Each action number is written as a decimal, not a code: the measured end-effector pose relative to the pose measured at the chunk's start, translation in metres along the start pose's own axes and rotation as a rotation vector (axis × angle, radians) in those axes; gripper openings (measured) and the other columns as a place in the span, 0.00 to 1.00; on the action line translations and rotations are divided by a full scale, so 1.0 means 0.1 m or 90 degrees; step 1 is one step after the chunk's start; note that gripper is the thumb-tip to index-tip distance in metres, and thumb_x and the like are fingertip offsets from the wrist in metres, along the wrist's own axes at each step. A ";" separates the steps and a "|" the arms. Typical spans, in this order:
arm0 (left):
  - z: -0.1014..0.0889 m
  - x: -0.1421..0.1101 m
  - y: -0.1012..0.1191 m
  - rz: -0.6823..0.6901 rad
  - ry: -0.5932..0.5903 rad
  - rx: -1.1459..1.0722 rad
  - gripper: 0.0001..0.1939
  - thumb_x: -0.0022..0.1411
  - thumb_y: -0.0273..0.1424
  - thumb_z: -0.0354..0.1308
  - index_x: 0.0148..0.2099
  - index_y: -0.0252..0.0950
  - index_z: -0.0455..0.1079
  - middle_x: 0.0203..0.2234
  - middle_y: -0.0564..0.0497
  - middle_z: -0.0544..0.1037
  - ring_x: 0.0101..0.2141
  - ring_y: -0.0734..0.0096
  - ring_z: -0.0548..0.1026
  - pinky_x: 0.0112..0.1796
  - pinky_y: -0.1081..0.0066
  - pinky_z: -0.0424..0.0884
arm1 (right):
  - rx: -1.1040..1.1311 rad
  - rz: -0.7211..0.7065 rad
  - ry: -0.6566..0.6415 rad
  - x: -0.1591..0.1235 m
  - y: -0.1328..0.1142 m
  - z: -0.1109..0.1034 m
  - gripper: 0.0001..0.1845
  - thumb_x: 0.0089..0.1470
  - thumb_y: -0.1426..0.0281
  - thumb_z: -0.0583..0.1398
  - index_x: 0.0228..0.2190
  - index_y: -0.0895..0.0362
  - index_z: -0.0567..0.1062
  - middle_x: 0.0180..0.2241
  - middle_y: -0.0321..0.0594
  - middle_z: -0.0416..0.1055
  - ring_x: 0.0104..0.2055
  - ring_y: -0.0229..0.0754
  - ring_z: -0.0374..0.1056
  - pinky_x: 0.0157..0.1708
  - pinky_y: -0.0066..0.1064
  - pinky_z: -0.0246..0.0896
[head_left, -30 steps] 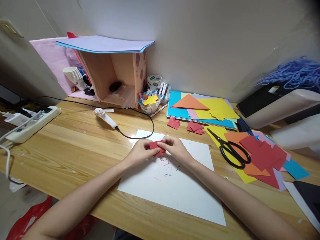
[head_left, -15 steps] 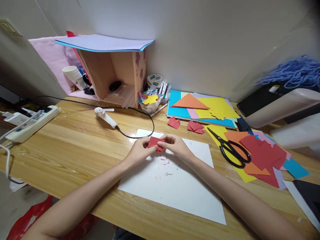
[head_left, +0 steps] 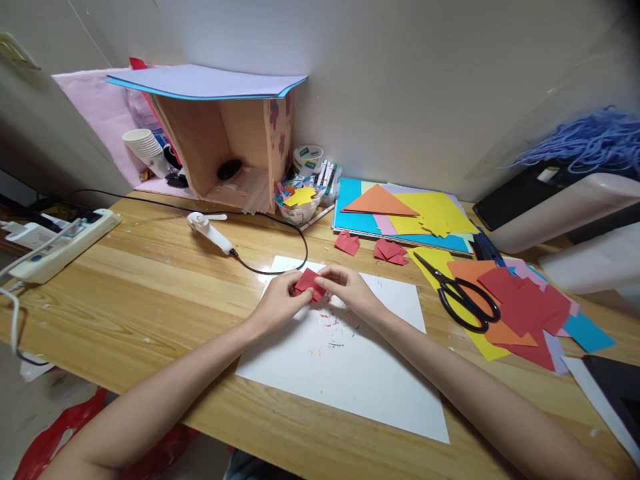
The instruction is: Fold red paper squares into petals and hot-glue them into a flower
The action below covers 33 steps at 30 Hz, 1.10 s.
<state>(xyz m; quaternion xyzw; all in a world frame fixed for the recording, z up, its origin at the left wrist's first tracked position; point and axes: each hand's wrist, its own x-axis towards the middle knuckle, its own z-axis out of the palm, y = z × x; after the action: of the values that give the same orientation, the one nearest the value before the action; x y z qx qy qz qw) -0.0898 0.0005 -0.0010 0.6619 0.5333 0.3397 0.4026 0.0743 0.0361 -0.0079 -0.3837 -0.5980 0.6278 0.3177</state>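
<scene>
A small folded piece of red paper is held between both hands above the upper part of a white sheet. My left hand pinches its left side, thumb on the front face. From the right, my right hand grips the opposite edge between thumb and fingers. The fingers behind the paper are partly hidden. Just beyond my right hand lie two folded red paper pieces, one on the left and another with more layers. Coloured marks dot the white sheet below the hands.
Black-handled scissors rest on coloured paper scraps at right. A white corded tool lies at left, its cable looping towards the sheet. Behind stand an open box, a tub of scraps and stacked coloured paper. A power strip sits far left.
The red paper has turned between my fingers, from lying level to standing cornerwise like a diamond. Both hands stay nearly in place; the view has shifted slightly.
</scene>
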 end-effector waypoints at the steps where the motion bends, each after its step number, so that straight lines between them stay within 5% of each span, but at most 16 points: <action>1: 0.00 0.00 0.01 -0.001 -0.006 0.000 0.08 0.54 0.30 0.50 0.31 0.32 0.69 0.26 0.51 0.71 0.28 0.72 0.66 0.28 0.74 0.59 | 0.002 -0.001 -0.005 0.00 0.01 0.00 0.11 0.47 0.62 0.60 0.28 0.59 0.71 0.26 0.37 0.70 0.26 0.34 0.65 0.27 0.27 0.60; 10: -0.01 0.02 -0.04 0.005 0.043 0.064 0.06 0.53 0.29 0.51 0.25 0.34 0.63 0.21 0.55 0.63 0.24 0.76 0.61 0.25 0.75 0.55 | -0.016 -0.007 0.024 0.00 0.03 -0.01 0.13 0.49 0.61 0.58 0.25 0.59 0.71 0.24 0.37 0.69 0.24 0.33 0.62 0.26 0.27 0.58; 17: -0.01 0.03 -0.07 -0.051 0.062 -0.014 0.09 0.55 0.33 0.51 0.34 0.33 0.68 0.26 0.52 0.70 0.27 0.73 0.67 0.28 0.74 0.61 | 0.029 0.021 0.041 0.01 0.04 0.00 0.15 0.50 0.59 0.57 0.28 0.59 0.73 0.20 0.35 0.66 0.21 0.33 0.61 0.25 0.27 0.58; 27: 0.01 0.04 -0.09 -0.057 0.074 -0.109 0.11 0.55 0.36 0.52 0.32 0.32 0.67 0.26 0.50 0.72 0.29 0.71 0.69 0.31 0.73 0.64 | 0.016 0.025 0.062 -0.01 0.01 0.02 0.18 0.51 0.58 0.54 0.25 0.60 0.72 0.18 0.35 0.65 0.21 0.34 0.61 0.25 0.28 0.58; 33: 0.01 0.03 -0.09 -0.050 0.060 -0.114 0.11 0.54 0.37 0.53 0.30 0.32 0.67 0.25 0.51 0.71 0.28 0.72 0.69 0.30 0.74 0.64 | -0.026 -0.024 0.067 -0.01 0.05 0.05 0.15 0.44 0.59 0.61 0.28 0.59 0.71 0.26 0.37 0.68 0.25 0.34 0.61 0.24 0.27 0.57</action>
<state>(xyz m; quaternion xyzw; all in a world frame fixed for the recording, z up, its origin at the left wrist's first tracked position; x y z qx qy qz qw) -0.0918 0.0046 -0.0099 0.5850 0.5447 0.4008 0.4476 0.0708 0.0318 -0.0127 -0.4113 -0.6004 0.5883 0.3524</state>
